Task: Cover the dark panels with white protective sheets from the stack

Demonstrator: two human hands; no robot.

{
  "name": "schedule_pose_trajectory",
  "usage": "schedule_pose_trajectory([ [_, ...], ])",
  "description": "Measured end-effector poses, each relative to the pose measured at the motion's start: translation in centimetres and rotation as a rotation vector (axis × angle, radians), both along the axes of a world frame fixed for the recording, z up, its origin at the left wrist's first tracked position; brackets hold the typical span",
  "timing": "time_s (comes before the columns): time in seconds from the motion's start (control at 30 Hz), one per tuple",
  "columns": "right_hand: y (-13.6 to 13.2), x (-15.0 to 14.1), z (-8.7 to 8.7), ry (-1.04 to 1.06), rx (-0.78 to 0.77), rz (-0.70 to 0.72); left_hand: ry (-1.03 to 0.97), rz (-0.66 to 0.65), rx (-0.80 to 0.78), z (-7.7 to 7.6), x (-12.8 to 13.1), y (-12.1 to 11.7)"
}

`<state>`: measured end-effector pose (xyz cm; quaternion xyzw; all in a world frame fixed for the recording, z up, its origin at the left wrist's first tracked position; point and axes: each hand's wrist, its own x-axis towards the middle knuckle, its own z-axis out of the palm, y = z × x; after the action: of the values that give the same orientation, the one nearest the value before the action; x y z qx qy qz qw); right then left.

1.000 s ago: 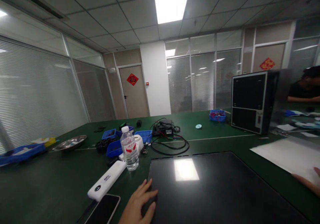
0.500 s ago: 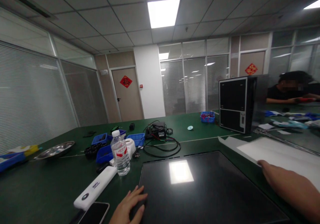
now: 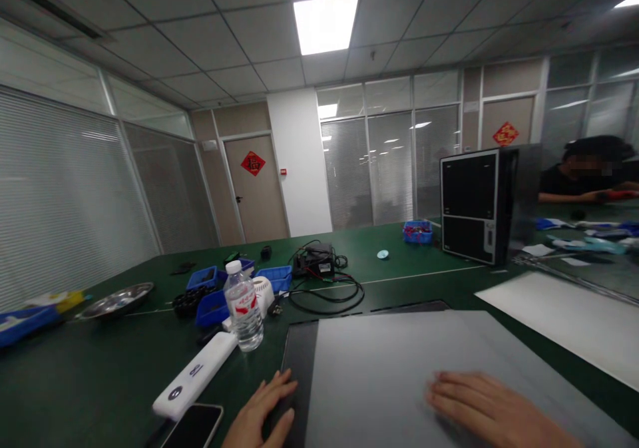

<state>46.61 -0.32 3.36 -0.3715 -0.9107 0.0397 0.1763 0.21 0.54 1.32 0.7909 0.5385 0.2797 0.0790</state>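
A dark flat panel (image 3: 301, 361) lies on the green table in front of me, with a greyish translucent sheet (image 3: 379, 355) over most of it. Its left strip and part of its far edge stay uncovered. My left hand (image 3: 264, 408) rests at the panel's left edge, fingers spread. On the sheet lies my right hand (image 3: 486, 401), flat with fingers stretched out and slightly blurred. Further right is a larger white sheet (image 3: 564, 321) on the table.
Left of the panel are a phone (image 3: 194, 425), a white oblong device (image 3: 197, 375) and a water bottle (image 3: 244, 308). Behind stand blue bins (image 3: 274, 278), a black cable (image 3: 329, 311) and a computer case (image 3: 469, 202). A person (image 3: 589, 175) sits at far right.
My right hand has moved left from the right-hand sheets, and a translucent sheet now covers most of the panel. My left hand has stayed at the panel's left edge.
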Motion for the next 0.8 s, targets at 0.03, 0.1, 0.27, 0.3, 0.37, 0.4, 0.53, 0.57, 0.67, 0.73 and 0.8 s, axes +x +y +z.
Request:
schedule_pose_trajectory([
  [0.03,0.2,0.6,-0.1,0.013,-0.002,-0.117,0.006,0.0,-0.007,0.0,0.0,0.0],
  [0.1,0.4,1.8,-0.3,-0.016,-0.042,-0.326,0.026,-0.003,-0.019,0.0,0.0,0.0],
  [0.27,0.4,3.1,-0.2,-0.098,-0.162,-0.392,0.023,-0.015,0.002,-0.2,0.1,-0.1],
  [0.3,0.3,3.0,-0.1,-0.098,-0.16,-0.392,0.018,-0.016,0.006,-0.3,0.0,-0.1],
  [0.37,0.0,2.4,0.1,-0.106,-0.158,-0.385,0.014,-0.021,0.008,-0.3,0.0,0.0],
  [0.4,-0.2,2.1,0.2,-0.112,-0.158,-0.379,0.016,-0.021,0.009,-0.4,0.0,0.0],
  [0.53,-0.5,1.7,0.5,-0.091,-0.152,-0.342,0.024,-0.019,0.027,-0.3,0.1,0.1],
  [0.57,-0.5,1.9,0.5,-0.069,-0.148,-0.332,0.024,-0.024,0.031,-0.1,0.1,0.0],
  [0.67,0.0,2.9,0.4,0.007,-0.163,-0.328,0.021,-0.037,0.038,0.3,0.3,0.0],
  [0.73,0.4,3.8,0.4,0.039,-0.176,-0.34,0.024,-0.025,0.033,0.6,0.5,0.0],
  [0.8,1.1,4.9,0.2,0.056,-0.149,-0.368,0.022,-0.004,0.028,0.8,0.8,0.1],
])
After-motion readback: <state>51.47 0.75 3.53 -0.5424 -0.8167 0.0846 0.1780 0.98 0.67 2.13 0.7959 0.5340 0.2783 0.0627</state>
